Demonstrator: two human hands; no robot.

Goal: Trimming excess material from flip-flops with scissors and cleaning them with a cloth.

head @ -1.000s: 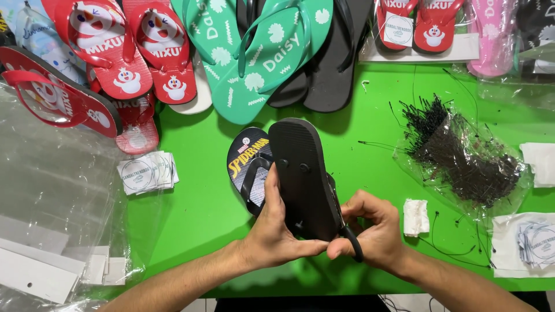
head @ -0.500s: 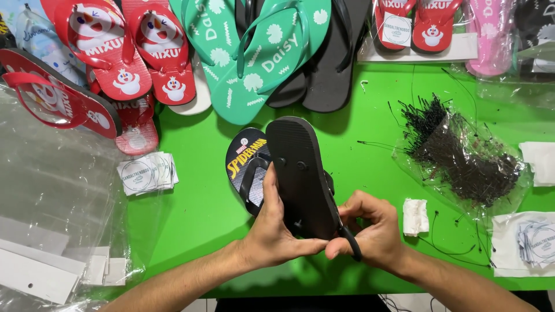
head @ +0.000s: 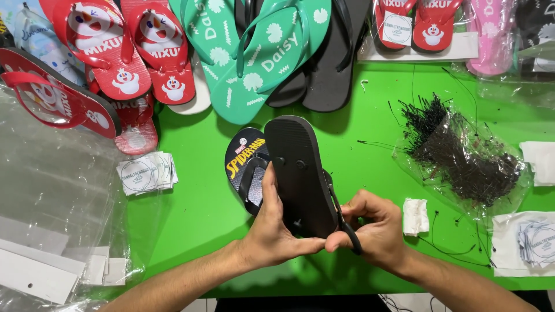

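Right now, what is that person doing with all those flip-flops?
A person holds a pair of black flip-flops over a green table, the sole side of one facing up. The left hand grips them from the side, and the right hand pinches near the heel end. Red flip-flops and green flip-flops lie behind, and a bag of black plastic ties sits to the right.

One head-worn camera supplied the only view. It looked almost straight down on the green surface from above the near edge, facing the far edge, where rows of flip-flops ran out of frame. It sat close: the forearms entered from the bottom edge, and the left hand and right hand met low in the middle.
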